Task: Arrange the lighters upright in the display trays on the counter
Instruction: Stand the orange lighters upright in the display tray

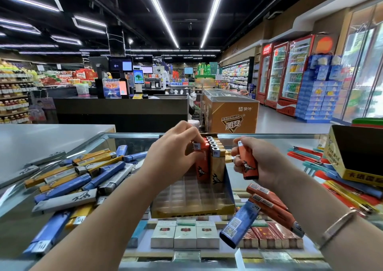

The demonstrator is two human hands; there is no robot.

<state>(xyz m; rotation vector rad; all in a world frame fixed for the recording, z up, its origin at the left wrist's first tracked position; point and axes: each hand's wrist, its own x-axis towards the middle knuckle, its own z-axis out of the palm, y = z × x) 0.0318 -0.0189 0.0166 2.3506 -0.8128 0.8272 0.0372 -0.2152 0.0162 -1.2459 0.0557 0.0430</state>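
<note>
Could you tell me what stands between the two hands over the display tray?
In the head view, a row of upright yellow lighters stands between the left hand and the right hand.

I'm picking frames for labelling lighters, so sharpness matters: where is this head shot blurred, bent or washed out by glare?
Head view: wide-angle bend curves the ceiling light strips; the loose lighters at the left edge smear, as does the blue lighter in front; the glass counter shows pale reflections; the left hand, right hand and tray read fairly clearly.
</note>
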